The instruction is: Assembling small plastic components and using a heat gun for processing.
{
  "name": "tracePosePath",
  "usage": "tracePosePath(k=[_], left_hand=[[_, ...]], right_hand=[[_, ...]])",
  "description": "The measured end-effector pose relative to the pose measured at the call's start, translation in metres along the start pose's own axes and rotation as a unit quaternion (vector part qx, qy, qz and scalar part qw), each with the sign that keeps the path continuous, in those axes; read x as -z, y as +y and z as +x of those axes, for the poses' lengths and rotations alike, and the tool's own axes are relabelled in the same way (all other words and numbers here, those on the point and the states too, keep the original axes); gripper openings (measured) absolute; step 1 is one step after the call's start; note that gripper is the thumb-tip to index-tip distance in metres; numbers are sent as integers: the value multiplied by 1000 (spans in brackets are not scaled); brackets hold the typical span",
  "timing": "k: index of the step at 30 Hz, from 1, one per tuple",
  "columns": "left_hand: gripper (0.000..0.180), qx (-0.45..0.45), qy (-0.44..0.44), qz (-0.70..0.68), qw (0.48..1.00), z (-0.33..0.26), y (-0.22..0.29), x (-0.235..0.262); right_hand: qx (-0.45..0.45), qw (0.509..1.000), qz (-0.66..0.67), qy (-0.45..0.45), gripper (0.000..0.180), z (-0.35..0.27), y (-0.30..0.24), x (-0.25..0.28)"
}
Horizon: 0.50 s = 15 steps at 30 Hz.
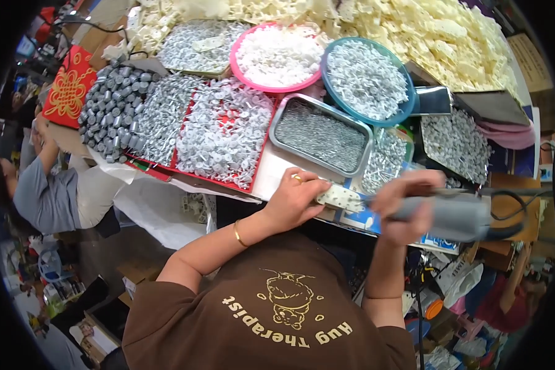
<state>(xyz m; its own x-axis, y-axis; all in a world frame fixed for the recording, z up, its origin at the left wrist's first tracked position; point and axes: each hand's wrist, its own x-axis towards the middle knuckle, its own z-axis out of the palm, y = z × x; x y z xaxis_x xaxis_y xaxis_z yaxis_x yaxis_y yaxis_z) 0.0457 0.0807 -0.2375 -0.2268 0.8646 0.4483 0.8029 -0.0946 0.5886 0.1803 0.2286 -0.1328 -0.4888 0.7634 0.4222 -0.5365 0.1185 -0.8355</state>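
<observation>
The person's left hand [296, 196] presses a small cream plastic part [340, 197] flat against the near edge of the worktop [277, 166], its fingers closed down over the part's left end, a ring showing on one of them. The right hand [407, 206] is wrapped tight round the grey body of a powered driver [450, 216], whose thin tip points left and meets the plastic part; a dark cable loops off the tool's rear toward the right. The step in hand looks like fastening, the driver seating a screw into the held piece. The next move probably calls for keeping the tip square to the part and the left hand firm, so that the piece does not twist or slide off the edge. Room is tight. Just behind the hands sit a grey metal tray [322, 134] of fine screws and a clear packet of fasteners [385, 157], with a red tray [219, 132] of clear plastic pieces to the left and a blue-rimmed bowl [367, 80] and a pink-rimmed bowl [277, 55] farther back. A heap of cream parts [438, 37] fills the far right. The only free strip is the narrow front margin where the work is done, so any swing of the driver's rear or cable could catch the trays on the right.
</observation>
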Motion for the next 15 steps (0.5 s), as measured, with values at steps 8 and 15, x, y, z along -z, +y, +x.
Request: tracePosePath(k=[8, 15], left_hand=[[49, 38, 57, -141, 988, -3, 14, 42], [44, 317, -118, -75, 938, -62, -33, 213]], right_hand=[[61, 848, -156, 502, 49, 134, 7, 226], [13, 916, 21, 402, 43, 122, 28, 353]])
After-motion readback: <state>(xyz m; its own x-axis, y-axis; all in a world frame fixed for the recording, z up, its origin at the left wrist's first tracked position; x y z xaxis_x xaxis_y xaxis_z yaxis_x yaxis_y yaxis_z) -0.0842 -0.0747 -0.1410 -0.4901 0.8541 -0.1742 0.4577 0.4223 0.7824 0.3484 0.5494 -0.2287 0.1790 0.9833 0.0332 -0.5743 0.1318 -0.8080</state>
